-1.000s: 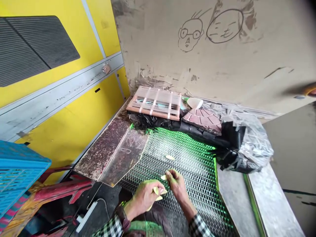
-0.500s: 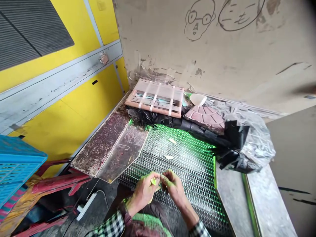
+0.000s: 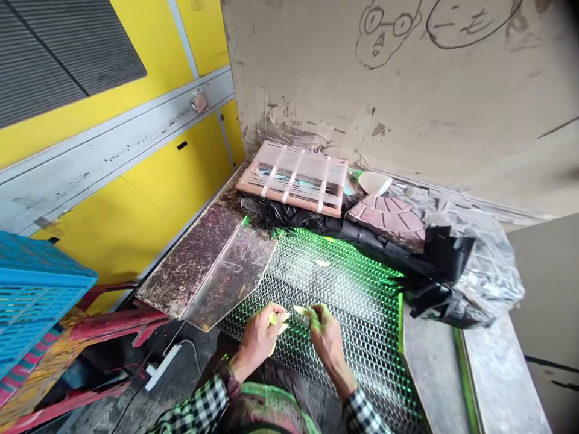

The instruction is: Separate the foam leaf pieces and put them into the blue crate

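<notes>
Over the near part of a metal mesh conveyor belt [image 3: 344, 301], my two hands are a short gap apart. Closed around several pale yellow, petal-like pieces [image 3: 272, 317] is my left hand [image 3: 257, 337]; their tips poke out between the fingers. My right hand [image 3: 326, 336] pinches one slim whitish-yellow piece [image 3: 300, 310], its point turned toward the left hand. Farther up the belt lies a similar pale piece [image 3: 322, 263], and another yellow piece [image 3: 329, 239] is close to the black plastic flap. I cannot tell exactly what the pieces are.
Black plastic [image 3: 316, 222] hangs across the belt's far end, beneath a wrapped framed panel [image 3: 294, 178] and a pinkish stone-like slab [image 3: 388, 220]. Clear plastic [image 3: 488, 271] bunches at the right. Metal side plates [image 3: 230, 283] flank the belt. A blue crate [image 3: 43, 295] stands left.
My hands have drawn apart, and the right one now shows a piece between its fingers. The two loose pieces have travelled up the belt, away from me, toward the black plastic.
</notes>
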`<state>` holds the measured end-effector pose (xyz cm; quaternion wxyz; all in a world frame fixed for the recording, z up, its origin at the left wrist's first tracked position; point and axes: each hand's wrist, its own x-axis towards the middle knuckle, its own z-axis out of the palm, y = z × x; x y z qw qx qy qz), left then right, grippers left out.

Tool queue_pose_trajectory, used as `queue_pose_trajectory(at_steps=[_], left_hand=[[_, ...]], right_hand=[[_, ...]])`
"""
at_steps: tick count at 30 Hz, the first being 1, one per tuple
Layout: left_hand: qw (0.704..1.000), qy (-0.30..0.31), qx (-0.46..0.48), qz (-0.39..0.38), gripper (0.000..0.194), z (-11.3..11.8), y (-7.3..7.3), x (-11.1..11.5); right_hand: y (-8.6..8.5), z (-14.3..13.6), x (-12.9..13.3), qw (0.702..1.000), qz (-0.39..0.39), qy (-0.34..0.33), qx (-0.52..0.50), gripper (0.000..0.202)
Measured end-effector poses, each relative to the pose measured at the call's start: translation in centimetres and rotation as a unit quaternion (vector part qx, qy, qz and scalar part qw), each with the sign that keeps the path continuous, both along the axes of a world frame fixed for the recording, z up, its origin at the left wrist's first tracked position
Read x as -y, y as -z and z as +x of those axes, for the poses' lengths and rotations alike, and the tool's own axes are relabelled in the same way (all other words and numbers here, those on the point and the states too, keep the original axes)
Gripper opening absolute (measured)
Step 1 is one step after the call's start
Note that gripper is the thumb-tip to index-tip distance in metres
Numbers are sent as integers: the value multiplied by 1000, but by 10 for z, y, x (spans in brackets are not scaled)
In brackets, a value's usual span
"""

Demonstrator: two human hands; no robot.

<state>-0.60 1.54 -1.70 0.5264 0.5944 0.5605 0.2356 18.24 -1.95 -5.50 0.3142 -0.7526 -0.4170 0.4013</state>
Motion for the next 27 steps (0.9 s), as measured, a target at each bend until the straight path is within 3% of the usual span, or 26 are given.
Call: queue_pose_trajectory(at_steps=[2,4,8,11,16,19,23,25,27], left_hand=[[1000,3,-4,-8,25,0,1,2],[1000,9,-3,-13,24,2,3,6],[999,26,24,-25,26,10,9,12],[999,26,23,-21,29,14,12,10],[999,12,-38,-14,32,12,14,0],[995,61,-83,-16,28,13,12,0],[979,130,-157,2,21,23,6,6],[972,147,-183,16,24,27,3,6],[971,141,-192,18,25,29,2,3]], right_hand=[[-2,7,0,995,11,2,102,56],[-10,9,1,994,16,-10,108,61],[-26,-2,9,990,24,-121,-70,46],[-19,-5,10,988,25,-97,-115,41],[3,16,5,995,-3,-27,97,45],[-10,17,6,992,10,-31,123,50],[-40,-3,10,982,69,-171,-28,37],[-45,-11,11,973,112,-199,-26,32],[-38,-12,11,977,131,-169,-8,33]])
